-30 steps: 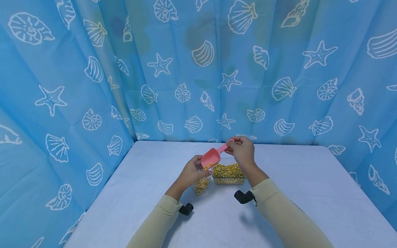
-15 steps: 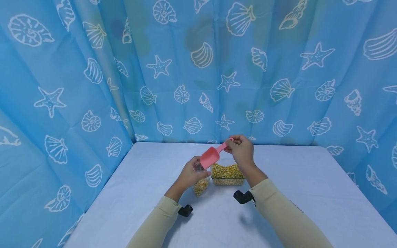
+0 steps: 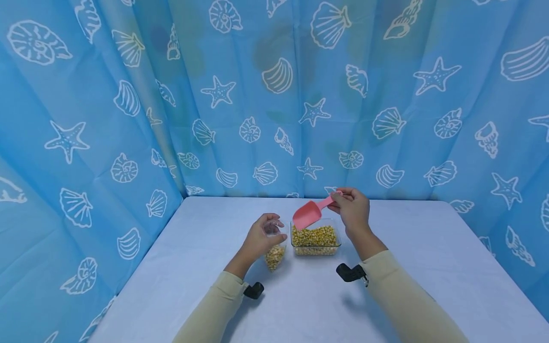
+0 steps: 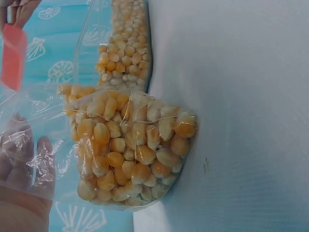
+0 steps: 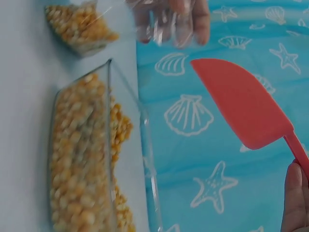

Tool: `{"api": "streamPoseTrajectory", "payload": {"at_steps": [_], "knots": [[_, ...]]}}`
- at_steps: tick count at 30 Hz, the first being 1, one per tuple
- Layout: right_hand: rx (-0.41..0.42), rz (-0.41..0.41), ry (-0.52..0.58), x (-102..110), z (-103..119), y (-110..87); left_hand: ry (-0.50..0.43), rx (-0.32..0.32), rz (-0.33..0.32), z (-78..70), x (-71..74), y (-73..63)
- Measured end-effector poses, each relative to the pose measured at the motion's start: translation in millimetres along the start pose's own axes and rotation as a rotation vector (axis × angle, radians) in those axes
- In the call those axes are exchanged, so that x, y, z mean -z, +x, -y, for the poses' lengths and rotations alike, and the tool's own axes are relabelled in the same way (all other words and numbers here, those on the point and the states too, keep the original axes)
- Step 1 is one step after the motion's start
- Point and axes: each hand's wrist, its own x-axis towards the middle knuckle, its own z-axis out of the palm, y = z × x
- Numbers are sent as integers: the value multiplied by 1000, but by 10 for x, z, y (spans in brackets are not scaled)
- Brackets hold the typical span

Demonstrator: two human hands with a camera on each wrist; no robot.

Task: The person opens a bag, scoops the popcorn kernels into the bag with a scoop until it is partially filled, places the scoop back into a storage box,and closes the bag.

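My left hand (image 3: 257, 240) holds a clear plastic bag (image 4: 130, 150) by its upper part, fingers and thumb curled around the mouth. Corn kernels fill the lower part of the bag, which hangs at or just above the table; contact is hard to tell. Between thumb and fingers, my right hand (image 3: 357, 212) pinches the handle of a pink scoop (image 3: 308, 215). No kernels show in the scoop's bowl, which is held over a clear rectangular container (image 3: 317, 247) of yellow corn kernels (image 3: 317, 235). The container sits just right of the bag.
A white table (image 3: 403, 267) lies under everything. Behind and to the left hangs a blue curtain (image 3: 240, 105) with white shell and starfish prints. Black wrist cameras sit on both forearms.
The scoop, tilted at the bag's mouth with a few kernels in it, emptied. My right hand then carried it right, over the container. My left hand has shifted slightly left with the bag.
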Motion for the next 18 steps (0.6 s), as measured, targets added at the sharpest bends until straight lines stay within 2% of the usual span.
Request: {"api": "streamPoseTrajectory", "payload": {"at_steps": [5,12,18], "knots": [[15,-10,-35,144,-144,35,47,20,-24,-11,-11,-6],[-24,-29,-172,317,-364,119,34,-9,-36,15,-7,4],[-40,-25,-276,349,-506,108,32,3,-33,24,-5,2]]}}
